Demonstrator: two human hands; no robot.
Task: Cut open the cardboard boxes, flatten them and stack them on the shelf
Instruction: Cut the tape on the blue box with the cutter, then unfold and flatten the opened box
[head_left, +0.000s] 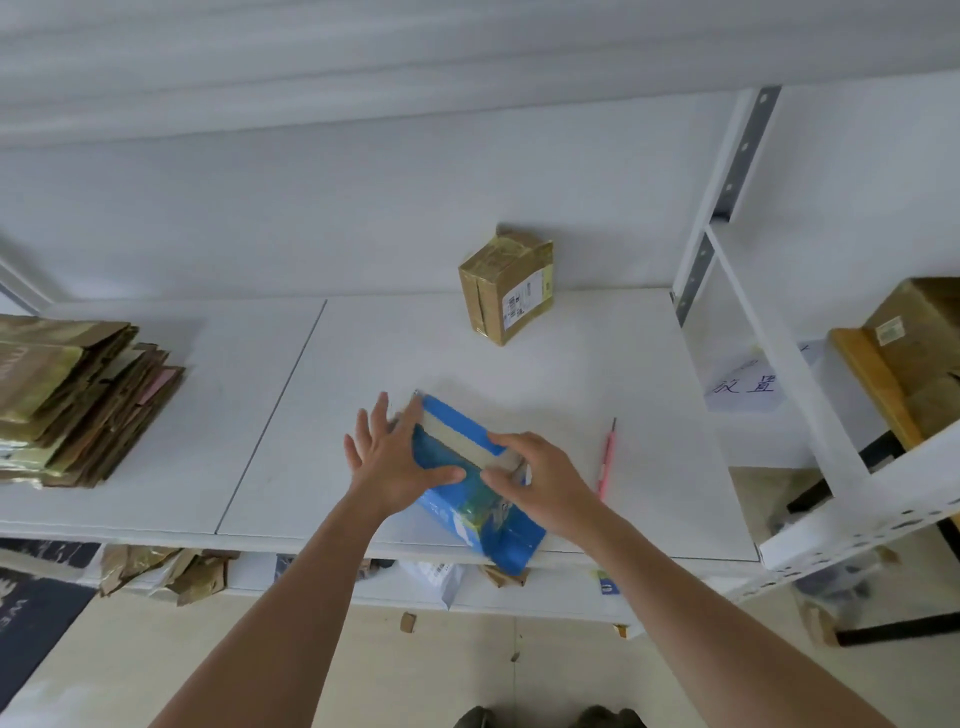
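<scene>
We can read two large handwritten characters, 放置, on a white paper sheet (748, 382) lying on the lower shelf at the right. The taped brown box (506, 286) carries a white shipping label (522, 301) with barcodes, too small for us to read. Pale print shows on the blue box (467, 499), which we cannot make out.

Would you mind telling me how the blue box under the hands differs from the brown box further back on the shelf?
The blue box is printed blue; the brown box is plain cardboard wrapped in glossy tape. The blue box lies low with flaps open, both hands on it; the brown box stands sealed and untouched. Both sit on the white shelf.
</scene>
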